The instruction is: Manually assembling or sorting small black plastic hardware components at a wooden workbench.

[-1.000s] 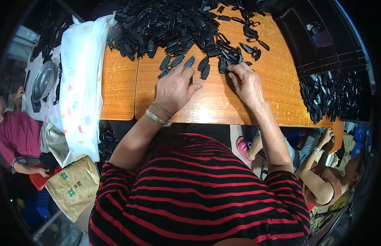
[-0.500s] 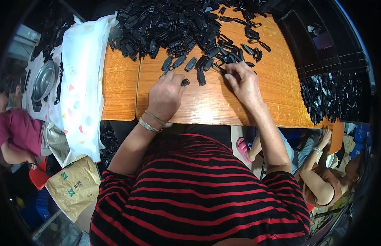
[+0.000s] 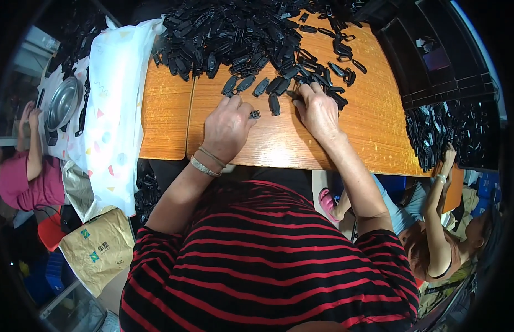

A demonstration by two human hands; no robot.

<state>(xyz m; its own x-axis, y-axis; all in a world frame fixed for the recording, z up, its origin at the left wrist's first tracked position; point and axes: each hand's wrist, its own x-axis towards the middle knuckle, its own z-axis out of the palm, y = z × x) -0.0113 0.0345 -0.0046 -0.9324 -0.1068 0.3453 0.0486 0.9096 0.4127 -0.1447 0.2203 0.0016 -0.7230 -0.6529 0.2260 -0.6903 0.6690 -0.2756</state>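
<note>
My left hand [image 3: 228, 126] is closed, palm down, over the table's front half. A small black plastic piece [image 3: 254, 114] with a square opening sticks out beside its thumb. My right hand [image 3: 320, 115] has its fingers bent together at the near edge of a big heap of black plastic shells [image 3: 229, 39], long and rounded like key-fob cases. A dark piece [image 3: 293, 95] shows at its fingertips, partly hidden. Between my hands lies a single black shell [image 3: 274, 104], with several more in a loose row just beyond.
The wooden table [image 3: 163, 127] has a seam at left. Beside it are a patterned white plastic sheet [image 3: 114, 122] and a metal bowl [image 3: 63, 104]. More black parts [image 3: 434, 130] lie at right, where a co-worker's hand [image 3: 448, 156] reaches. Another person [image 3: 32, 180] sits at left.
My right hand has moved slightly left and inward, its fingers lower against the heap. The left hand has barely shifted. The right co-worker's hand has risen to the parts there.
</note>
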